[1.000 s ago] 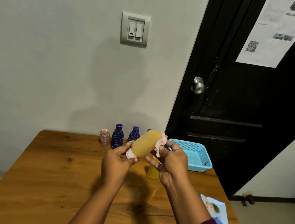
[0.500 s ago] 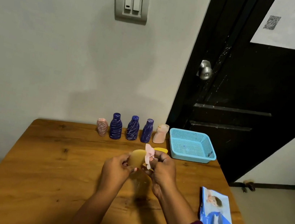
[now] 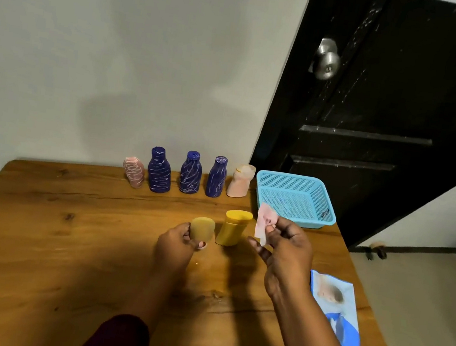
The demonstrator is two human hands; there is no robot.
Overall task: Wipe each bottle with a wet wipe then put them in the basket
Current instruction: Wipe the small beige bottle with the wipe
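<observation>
My left hand (image 3: 177, 243) grips a tan bottle (image 3: 202, 228) just above the wooden table (image 3: 34, 248), its flat base turned towards me. My right hand (image 3: 283, 249) pinches a crumpled pink wet wipe (image 3: 264, 222), held apart from that bottle. A yellow bottle (image 3: 234, 228) stands upside down on the table between my hands. Along the wall stand a small pink bottle (image 3: 133, 172), three dark blue bottles (image 3: 160, 169) (image 3: 191, 172) (image 3: 216, 176) with white scribbles, and a peach bottle (image 3: 239, 184). The light blue basket (image 3: 325, 198) sits at the back right with no bottle in it.
A blue pack of wet wipes (image 3: 337, 311) lies at the table's right edge. A black door with a metal knob (image 3: 326, 59) stands behind the basket. The floor drops away past the right edge.
The camera tilted down and both hands sank towards the table. My right hand drew the wipe off the tan bottle, so the hands are now apart.
</observation>
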